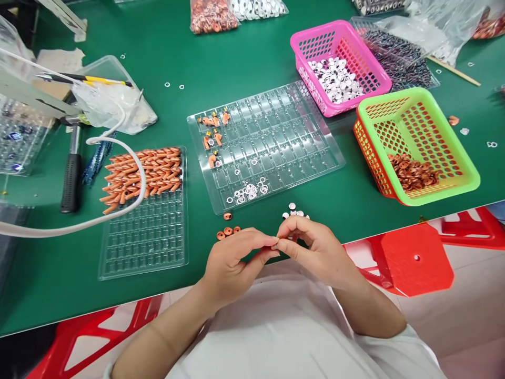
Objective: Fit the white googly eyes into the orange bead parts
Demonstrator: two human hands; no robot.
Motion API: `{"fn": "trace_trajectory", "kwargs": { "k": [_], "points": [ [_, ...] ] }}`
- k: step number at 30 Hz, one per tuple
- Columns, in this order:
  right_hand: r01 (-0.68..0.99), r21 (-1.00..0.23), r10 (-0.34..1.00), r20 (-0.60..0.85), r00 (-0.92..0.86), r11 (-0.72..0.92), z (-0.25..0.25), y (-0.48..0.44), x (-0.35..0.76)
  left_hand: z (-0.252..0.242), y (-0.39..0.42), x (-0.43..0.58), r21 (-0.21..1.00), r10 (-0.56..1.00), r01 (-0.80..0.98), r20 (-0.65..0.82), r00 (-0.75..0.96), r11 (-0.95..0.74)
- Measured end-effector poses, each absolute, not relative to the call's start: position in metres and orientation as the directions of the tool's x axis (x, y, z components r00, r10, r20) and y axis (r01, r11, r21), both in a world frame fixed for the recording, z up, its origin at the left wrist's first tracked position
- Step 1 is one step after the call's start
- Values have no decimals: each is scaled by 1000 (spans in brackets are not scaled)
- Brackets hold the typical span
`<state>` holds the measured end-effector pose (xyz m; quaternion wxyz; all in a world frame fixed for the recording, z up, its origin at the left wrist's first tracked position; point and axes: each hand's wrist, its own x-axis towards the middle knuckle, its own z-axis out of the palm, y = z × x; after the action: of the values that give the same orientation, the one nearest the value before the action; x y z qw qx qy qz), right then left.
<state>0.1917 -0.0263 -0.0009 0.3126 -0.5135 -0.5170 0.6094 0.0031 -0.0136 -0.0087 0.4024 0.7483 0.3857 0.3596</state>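
White cable (142,181) over orange parts (163,166), left of hands (231,266)

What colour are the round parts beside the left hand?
The round parts are copper-orange, best seen in the head view.

Tiny piece (275,245) pinched between left hand (233,266) and right hand (321,250); mostly hidden.
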Motion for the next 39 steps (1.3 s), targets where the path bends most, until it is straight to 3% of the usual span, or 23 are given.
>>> {"fn": "trace_trajectory", "kwargs": {
  "k": [8,12,16,19,28,39],
  "points": [
    [145,-989,987,-28,-161,-4,-9,-40,179,-8,-16,3,964,928,214,71,365,-158],
    [177,-984,985,-2,-172,29,-12,-35,179,-11,-16,3,985,950,151,-127,285,86],
    [175,-984,959,-11,-284,40,-8,-25,188,-10,-13,-1,972,914,32,-228,336,231],
    [167,-984,959,15,-283,64,-4,-23,193,-9,-10,-3,980,906,16,-190,379,199],
    [374,-899,954,131,-269,229,-7,-25,190,-16,-6,-8,982,881,121,75,466,-148],
    [409,-850,916,190,-352,333,-6,-26,192,-19,-1,-14,999,817,-24,42,576,-35]
  ]
}}
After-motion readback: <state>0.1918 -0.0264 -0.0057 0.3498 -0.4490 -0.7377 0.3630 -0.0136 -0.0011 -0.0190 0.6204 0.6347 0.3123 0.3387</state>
